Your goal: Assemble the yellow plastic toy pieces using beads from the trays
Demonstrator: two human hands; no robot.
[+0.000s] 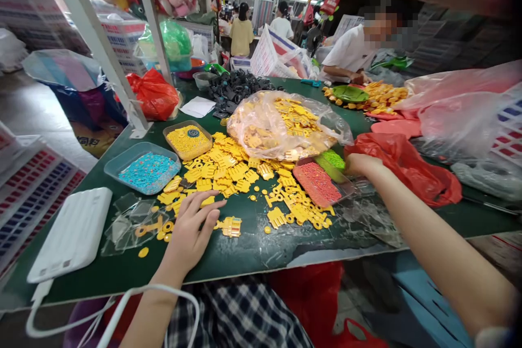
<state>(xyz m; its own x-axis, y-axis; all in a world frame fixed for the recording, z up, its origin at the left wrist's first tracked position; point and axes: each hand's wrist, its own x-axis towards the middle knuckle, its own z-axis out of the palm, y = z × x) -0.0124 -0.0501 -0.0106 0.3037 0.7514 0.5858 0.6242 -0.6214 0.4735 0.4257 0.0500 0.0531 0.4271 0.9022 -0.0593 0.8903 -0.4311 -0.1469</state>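
Observation:
My left hand (pixel 191 234) rests on the table with its fingers stretched out and apart. Just beyond its thumb lies a flat yellow plastic piece (pixel 231 227) with small coloured bits in a window. Farther right, my right hand (pixel 362 166) is at the end of a small tray of green beads (pixel 333 160); its fingertips are mostly hidden. Beside that is a clear tray of pinkish-red beads (pixel 318 182). Loose yellow plastic pieces (pixel 224 166) spread between the hands. Trays of blue beads (pixel 149 171) and yellow beads (pixel 185 144) stand on the left.
A clear bag of yellow pieces (pixel 281 125) lies mid-table, before a heap of dark parts (pixel 236 89). Clear plastic plates (pixel 130 223) and a white power bank with cable (pixel 71 231) sit left. A red bag (pixel 408 166) lies right. A co-worker (pixel 350 51) works across the table.

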